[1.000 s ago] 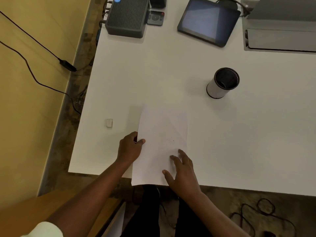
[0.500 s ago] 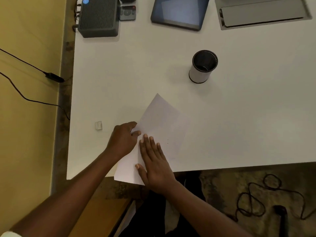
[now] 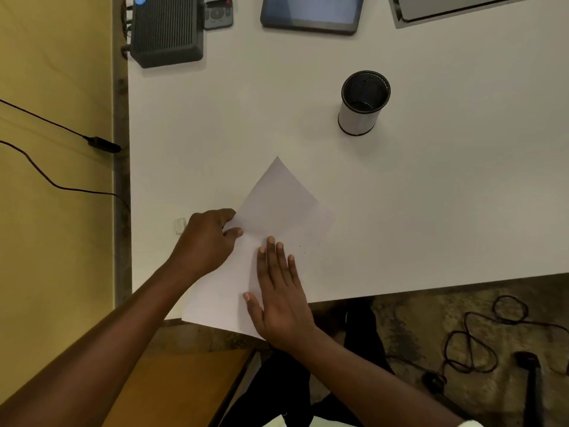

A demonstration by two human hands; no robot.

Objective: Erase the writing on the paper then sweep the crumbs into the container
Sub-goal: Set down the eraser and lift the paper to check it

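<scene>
A white sheet of paper point(image 3: 277, 208) lies turned diagonally on the white table point(image 3: 431, 211), its near corner hanging over the front edge. My left hand point(image 3: 206, 238) pinches the sheet's left edge between thumb and fingers. My right hand point(image 3: 280, 288) rests flat on the paper's near part, fingers together. A few tiny dark crumbs point(image 3: 302, 248) lie on the paper just right of my fingertips. The black mesh cylinder container point(image 3: 363, 101) stands upright, far right of the paper. A small white eraser point(image 3: 180, 225) lies on the table, just left of my left hand.
A dark ribbed box point(image 3: 167, 29), a remote point(image 3: 218, 14) and a tablet point(image 3: 311, 10) line the table's far edge, with a grey panel point(image 3: 446, 7) at far right. Cables lie on the floor at left point(image 3: 61, 186) and lower right point(image 3: 480, 343).
The paper has turned further, its far corner now pointing away from me. My right hand went from the sheet's near right corner to lying flat on it. The view shifted right.
</scene>
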